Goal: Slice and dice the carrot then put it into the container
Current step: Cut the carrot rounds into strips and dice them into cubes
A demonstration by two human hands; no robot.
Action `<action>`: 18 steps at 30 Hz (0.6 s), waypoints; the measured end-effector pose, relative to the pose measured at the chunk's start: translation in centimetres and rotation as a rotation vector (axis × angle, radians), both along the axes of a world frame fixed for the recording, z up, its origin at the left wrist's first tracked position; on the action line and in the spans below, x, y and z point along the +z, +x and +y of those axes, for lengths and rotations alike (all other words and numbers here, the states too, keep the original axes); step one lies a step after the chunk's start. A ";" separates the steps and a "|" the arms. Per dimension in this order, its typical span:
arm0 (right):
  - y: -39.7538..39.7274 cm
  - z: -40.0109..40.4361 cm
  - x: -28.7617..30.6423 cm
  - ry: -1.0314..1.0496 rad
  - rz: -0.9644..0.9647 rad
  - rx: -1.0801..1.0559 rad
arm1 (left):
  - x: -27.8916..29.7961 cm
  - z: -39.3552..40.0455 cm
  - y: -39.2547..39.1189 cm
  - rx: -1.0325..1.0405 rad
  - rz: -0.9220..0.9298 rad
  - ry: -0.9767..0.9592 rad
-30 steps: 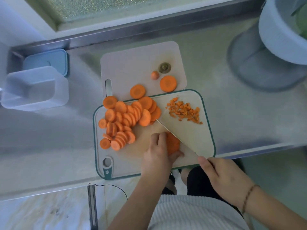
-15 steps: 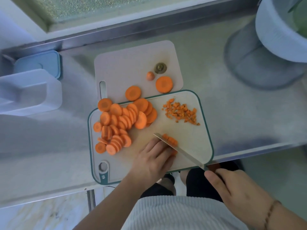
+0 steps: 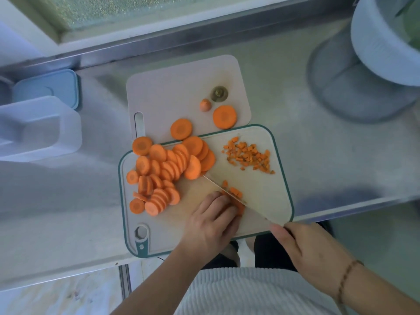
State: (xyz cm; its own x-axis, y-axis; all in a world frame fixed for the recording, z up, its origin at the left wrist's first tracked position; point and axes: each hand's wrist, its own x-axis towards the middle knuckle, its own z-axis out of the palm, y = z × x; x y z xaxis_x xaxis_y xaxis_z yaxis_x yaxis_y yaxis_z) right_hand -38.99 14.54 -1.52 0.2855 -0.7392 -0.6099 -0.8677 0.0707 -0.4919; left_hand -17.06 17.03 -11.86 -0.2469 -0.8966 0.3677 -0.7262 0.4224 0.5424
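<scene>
A heap of round carrot slices (image 3: 163, 171) covers the left half of the green-rimmed cutting board (image 3: 280, 178). Small carrot dice (image 3: 248, 156) lie at its far right. My left hand (image 3: 213, 221) presses curled fingertips onto a few carrot strips (image 3: 239, 206) near the board's front. My right hand (image 3: 306, 248) grips the knife (image 3: 229, 195) by its handle, which the hand hides. The blade runs diagonally through the strips, with fresh-cut bits (image 3: 234, 190) just beyond it. The clear plastic container (image 3: 34, 130) stands at the far left of the counter.
A second pale board (image 3: 177, 92) lies behind the first, holding two loose slices (image 3: 225, 117), a carrot tip and the stem end (image 3: 218, 93). A blue lid (image 3: 48, 87) sits behind the container. A large white pot (image 3: 381, 42) stands at the back right. The counter's front edge runs just below the board.
The knife came down off its raised flat pose and now cuts across the strips. A few new small pieces lie beyond the blade. My left hand shifted slightly back along the strips.
</scene>
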 end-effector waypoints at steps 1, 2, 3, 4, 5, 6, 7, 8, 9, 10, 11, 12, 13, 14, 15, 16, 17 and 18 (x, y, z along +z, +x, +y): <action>-0.7 0.3 0.2 -0.005 -0.013 -0.016 | 0.0 0.0 0.0 -0.003 -0.005 -0.007; -1.3 0.7 0.4 -0.008 -0.009 -0.024 | -0.1 -0.1 0.1 -0.006 -0.014 -0.014; -1.9 1.1 0.6 -0.005 0.008 -0.020 | -0.2 -0.1 0.1 -0.009 -0.020 -0.021; -2.2 1.5 0.8 0.008 0.030 -0.008 | -0.3 -0.1 0.2 -0.011 -0.021 -0.028; -2.3 1.7 0.8 0.025 0.048 0.007 | -0.4 0.0 0.2 -0.011 -0.016 -0.036; -2.3 2.0 0.8 0.037 0.061 0.019 | -0.4 0.0 0.2 -0.013 -0.009 -0.044; -2.2 2.1 0.7 0.043 0.082 0.031 | -0.4 0.1 0.2 -0.016 -0.004 -0.050; -2.1 2.1 0.5 0.051 0.102 0.045 | -0.4 0.1 0.2 -0.018 -0.001 -0.054; -1.9 1.9 0.3 0.061 0.112 0.054 | -0.3 0.1 0.1 -0.017 0.001 -0.055; -1.6 1.6 0.1 0.068 0.111 0.053 | -0.2 0.0 0.1 -0.015 0.002 -0.053; -1.3 1.3 -0.1 0.078 0.102 0.048 | -0.2 -0.1 0.1 -0.012 0.002 -0.047; -0.9 1.1 -0.2 0.080 0.089 0.044 | -0.2 -0.1 0.1 -0.009 0.004 -0.038; -0.5 0.8 -0.3 0.084 0.084 0.039 | -0.2 0.0 0.1 -0.006 0.006 -0.031; -0.1 0.6 -0.2 0.085 0.085 0.037 | -0.2 -0.1 0.1 -0.005 0.008 -0.028; 0.2 0.4 -0.2 0.088 0.095 0.031 | -0.2 -0.1 0.1 -0.008 0.010 -0.026; 0.3 0.4 -0.1 0.095 0.108 0.033 | -0.1 -0.1 0.2 -0.010 0.012 -0.028; 0.4 0.3 0.0 0.101 0.115 0.041 | -0.1 -0.2 0.2 -0.010 0.014 -0.032; 0.4 0.4 0.1 0.105 0.114 0.048 | -0.1 -0.2 0.2 -0.011 0.014 -0.032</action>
